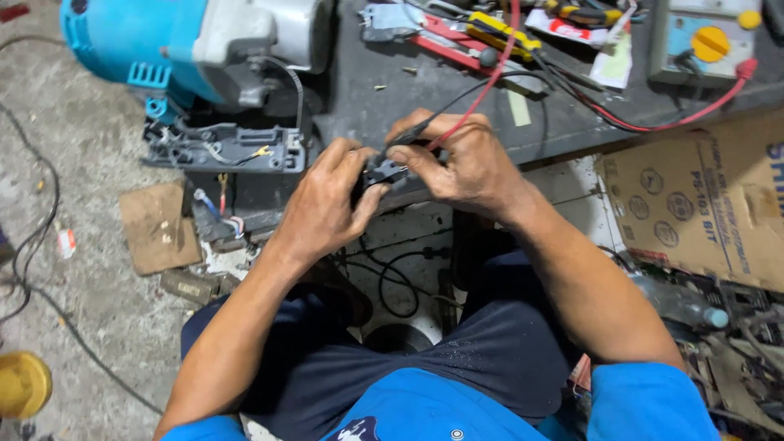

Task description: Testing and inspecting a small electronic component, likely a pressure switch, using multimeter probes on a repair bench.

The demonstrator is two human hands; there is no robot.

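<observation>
My left hand (327, 204) pinches a small dark switch part (384, 173) between thumb and fingers, just in front of the bench edge. My right hand (461, 159) meets it from the right and presses two test probes onto the part: a black lead (457, 96) and a red lead (490, 77) run from my fingers up across the bench. Both leads go towards a grey meter (706, 41) with a yellow dial at the back right. The part is mostly hidden by my fingers.
A blue and grey power tool (188, 41) lies at the bench's left with its opened dark handle shell (224, 147) and loose wires. Screwdrivers (498, 33) and small parts litter the dark bench (359, 90). A cardboard box (702, 204) stands right; cardboard scraps and cables lie on the concrete floor.
</observation>
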